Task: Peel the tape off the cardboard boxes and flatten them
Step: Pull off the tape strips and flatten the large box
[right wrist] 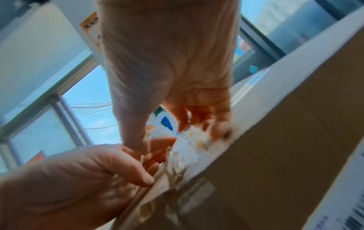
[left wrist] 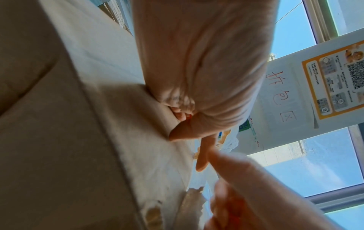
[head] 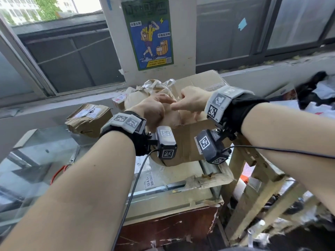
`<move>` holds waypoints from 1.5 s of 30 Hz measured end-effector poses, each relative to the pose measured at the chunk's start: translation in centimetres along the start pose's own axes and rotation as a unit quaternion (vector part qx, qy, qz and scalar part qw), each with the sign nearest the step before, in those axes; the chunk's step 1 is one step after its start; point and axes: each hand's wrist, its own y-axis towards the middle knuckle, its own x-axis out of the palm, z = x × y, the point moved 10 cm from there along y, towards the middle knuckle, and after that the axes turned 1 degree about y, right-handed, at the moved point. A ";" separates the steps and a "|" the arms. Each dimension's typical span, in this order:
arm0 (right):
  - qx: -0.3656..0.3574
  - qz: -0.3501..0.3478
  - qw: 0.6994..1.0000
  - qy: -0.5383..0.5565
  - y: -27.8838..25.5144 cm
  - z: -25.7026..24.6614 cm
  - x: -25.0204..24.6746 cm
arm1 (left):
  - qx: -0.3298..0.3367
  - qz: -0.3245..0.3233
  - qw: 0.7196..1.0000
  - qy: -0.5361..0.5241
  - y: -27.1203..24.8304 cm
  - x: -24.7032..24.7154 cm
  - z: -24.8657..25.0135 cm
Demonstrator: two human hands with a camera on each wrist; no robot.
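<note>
A flattened box (head: 88, 118) lies far left on the glass counter (head: 45, 156), while over the big box (head: 192, 142) in the middle the left hand (head: 152, 109) and right hand (head: 192, 100) both pinch clear tape (head: 163, 87).

Right hand (right wrist: 167, 70) over top edge of cardboard box (right wrist: 285, 147), fingertips (right wrist: 218, 130) curled on crumpled clear tape (right wrist: 187, 149). Left hand (right wrist: 78, 179) just beside, thumb against same edge. Window (right wrist: 92, 93) behind.
</note>
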 end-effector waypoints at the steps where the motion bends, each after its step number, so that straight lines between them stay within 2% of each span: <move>1: 0.004 -0.027 0.999 -0.034 0.1 0.1 0.5 | -0.005 -0.004 1.000 -0.001 0.0 0.1 -0.1; 6: -0.024 -0.098 0.991 -0.087 0.5 0.2 1.7 | 0.007 -0.017 1.000 0.015 0.0 0.1 -0.1; 10: 0.053 -0.133 0.990 0.005 0.9 2.2 1.7 | 0.014 -0.025 0.999 0.033 0.3 0.2 -0.1; 17: 0.075 -0.153 0.985 0.040 0.4 2.2 1.7 | 0.022 -0.037 0.998 0.042 0.0 0.4 0.1; 23: 0.093 -0.135 0.980 0.111 0.2 2.5 0.5 | 0.002 -0.016 0.999 0.042 0.2 0.3 -0.5; 26: 0.097 -0.134 0.978 0.128 0.1 2.8 0.3 | -0.017 0.033 0.998 0.051 0.7 -0.3 -1.0; 32: 0.075 -0.056 0.971 0.218 0.4 3.4 0.2 | -0.005 0.038 0.994 0.107 1.3 0.0 -0.4; 33: 0.071 -0.062 0.977 0.191 0.4 3.2 0.3 | -0.009 0.036 0.993 0.116 1.5 0.0 -0.5; 35: 0.047 -0.095 0.993 0.054 0.4 2.7 0.6 | -0.017 0.046 0.991 0.126 1.9 -0.1 -0.7; 37: 0.022 -0.119 0.991 -0.058 0.3 2.1 1.3 | -0.020 0.061 0.988 0.139 2.2 -0.1 -0.8; 38: 0.016 -0.120 0.989 -0.081 0.5 2.1 1.4 | -0.020 0.067 0.986 0.150 2.3 -0.1 -0.7; 41: 0.002 -0.111 0.988 -0.106 0.5 2.1 1.4 | -0.018 0.076 0.982 0.169 2.4 0.0 -0.7; 45: 0.003 -0.101 0.994 -0.044 0.6 2.5 1.0 | -0.011 0.074 0.982 0.171 2.2 0.0 -0.7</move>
